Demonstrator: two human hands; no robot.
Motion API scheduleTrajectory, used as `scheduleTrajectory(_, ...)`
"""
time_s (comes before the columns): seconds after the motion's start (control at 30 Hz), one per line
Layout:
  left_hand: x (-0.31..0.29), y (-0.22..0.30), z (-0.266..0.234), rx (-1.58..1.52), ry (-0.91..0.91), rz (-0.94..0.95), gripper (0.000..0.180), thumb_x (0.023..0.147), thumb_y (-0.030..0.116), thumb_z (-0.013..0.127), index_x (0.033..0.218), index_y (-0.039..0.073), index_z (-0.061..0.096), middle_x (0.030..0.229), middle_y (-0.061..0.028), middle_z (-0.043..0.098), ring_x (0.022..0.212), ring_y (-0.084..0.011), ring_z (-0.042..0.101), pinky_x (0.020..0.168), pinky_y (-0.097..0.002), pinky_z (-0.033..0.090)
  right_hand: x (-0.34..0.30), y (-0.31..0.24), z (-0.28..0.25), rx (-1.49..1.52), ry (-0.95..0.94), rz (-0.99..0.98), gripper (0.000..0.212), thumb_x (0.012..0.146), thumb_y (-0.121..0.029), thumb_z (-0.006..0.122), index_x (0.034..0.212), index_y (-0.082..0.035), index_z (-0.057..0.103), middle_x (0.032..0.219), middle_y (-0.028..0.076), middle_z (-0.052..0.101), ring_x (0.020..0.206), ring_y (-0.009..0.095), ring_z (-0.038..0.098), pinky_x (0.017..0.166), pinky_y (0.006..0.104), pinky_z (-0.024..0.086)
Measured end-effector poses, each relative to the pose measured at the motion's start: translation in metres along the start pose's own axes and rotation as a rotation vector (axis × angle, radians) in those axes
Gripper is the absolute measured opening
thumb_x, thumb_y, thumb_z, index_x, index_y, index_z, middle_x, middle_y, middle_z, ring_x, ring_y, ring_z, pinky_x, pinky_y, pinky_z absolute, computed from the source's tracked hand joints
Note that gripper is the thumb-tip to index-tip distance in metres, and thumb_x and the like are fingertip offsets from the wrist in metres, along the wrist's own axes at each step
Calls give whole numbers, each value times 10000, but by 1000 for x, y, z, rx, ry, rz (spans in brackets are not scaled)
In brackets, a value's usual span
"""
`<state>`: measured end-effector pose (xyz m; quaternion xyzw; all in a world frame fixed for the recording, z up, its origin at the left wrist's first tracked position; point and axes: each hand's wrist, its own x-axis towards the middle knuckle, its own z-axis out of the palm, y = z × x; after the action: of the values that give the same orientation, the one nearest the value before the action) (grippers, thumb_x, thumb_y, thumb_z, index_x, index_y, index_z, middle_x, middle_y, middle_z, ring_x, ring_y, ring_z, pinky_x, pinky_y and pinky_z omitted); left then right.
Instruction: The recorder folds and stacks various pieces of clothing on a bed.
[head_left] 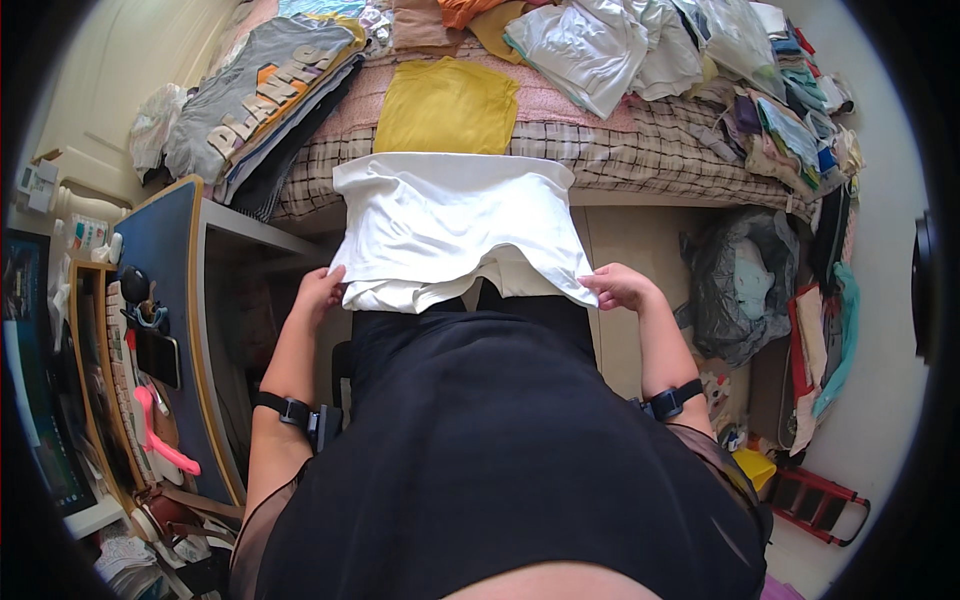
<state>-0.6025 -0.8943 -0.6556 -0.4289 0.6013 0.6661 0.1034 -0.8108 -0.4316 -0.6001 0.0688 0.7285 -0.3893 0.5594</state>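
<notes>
A white garment (455, 220) with a wide band along its far edge and a curved, layered near edge is spread out in front of me. Its far part rests against the bed's side, and the near edge lies over my lap. At its near left corner, my left hand (322, 290) pinches the fabric. My right hand (615, 286) grips the opposite corner between thumb and fingers. The cloth is stretched between both hands, with some creases across its middle. Just beyond it, a folded yellow garment (445, 105) lies on the bed.
On the checked bed (650, 150) sit a stack of folded clothes (265, 95) at left and white garments (590, 50) at right. A blue-topped desk (165, 260) holding a phone (158, 358) stands left. A grey plastic bag (740, 310) sits on the floor at right.
</notes>
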Motion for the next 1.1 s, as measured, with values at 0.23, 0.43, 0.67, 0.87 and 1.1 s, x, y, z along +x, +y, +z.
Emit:
scheduleTrajectory(0.23,-44,49,-18,-116,-23,94,185,814,253,557,712,111,495,596,26,502,492,-51,468,422,-172,360,-26,-11,-24,158,12,-174,226,729,-260,649,763,-45,588,578,-12,544,421,45,472,383,155,383)
scheduleTrajectory(0.43,-53,137,-28,-214,-111,339,145,831,221,478,827,84,525,688,-10,574,593,-91,554,517,-208,435,-51,-99,-48,348,-31,-547,222,805,-225,533,908,-30,565,760,21,585,630,98,557,540,241,464)
scheduleTrajectory(0.67,-2,260,-2,-444,-151,722,238,845,197,474,1053,82,461,1039,-64,514,966,-170,501,799,-302,419,-18,-206,-82,749,103,-1100,441,850,-229,478,1219,-29,346,1204,96,394,1103,226,392,898,336,360)
scheduleTrajectory(0.87,36,200,22,-79,42,535,360,821,224,532,1139,79,449,996,10,514,884,-121,523,710,-243,423,71,-120,-66,337,516,-618,422,758,-223,597,1118,-44,471,946,31,556,815,110,501,679,263,400)
scheduleTrajectory(1.1,31,52,19,252,122,311,449,775,211,587,1128,-30,448,1109,-130,502,1014,-201,484,875,-298,370,91,-18,0,339,328,-247,569,738,-260,642,1192,-27,391,1064,61,514,924,154,506,756,285,422)
